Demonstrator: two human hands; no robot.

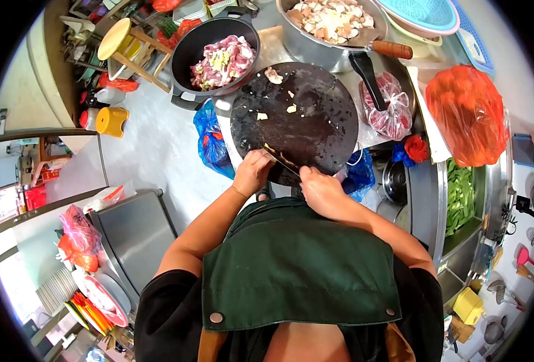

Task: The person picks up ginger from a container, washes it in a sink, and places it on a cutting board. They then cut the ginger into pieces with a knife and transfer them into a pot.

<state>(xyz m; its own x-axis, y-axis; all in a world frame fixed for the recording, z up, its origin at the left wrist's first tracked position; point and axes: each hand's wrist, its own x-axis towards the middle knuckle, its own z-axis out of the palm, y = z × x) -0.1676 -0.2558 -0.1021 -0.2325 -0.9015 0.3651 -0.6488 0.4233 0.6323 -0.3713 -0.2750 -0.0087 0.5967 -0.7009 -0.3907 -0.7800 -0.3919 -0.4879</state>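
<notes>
A round dark cutting board lies in front of me with a few pale yellow food scraps on it. At its near edge my left hand presses down on a small yellowish piece. My right hand grips a knife, whose thin blade runs between the two hands across the board's edge. A pale chunk rests at the far side of the board. My green apron fills the lower frame.
A black pot of sliced raw meat and a metal bowl of chopped pieces stand beyond the board. To the right are a bag of red meat, an orange bag and green vegetables. A blue bag hangs at left.
</notes>
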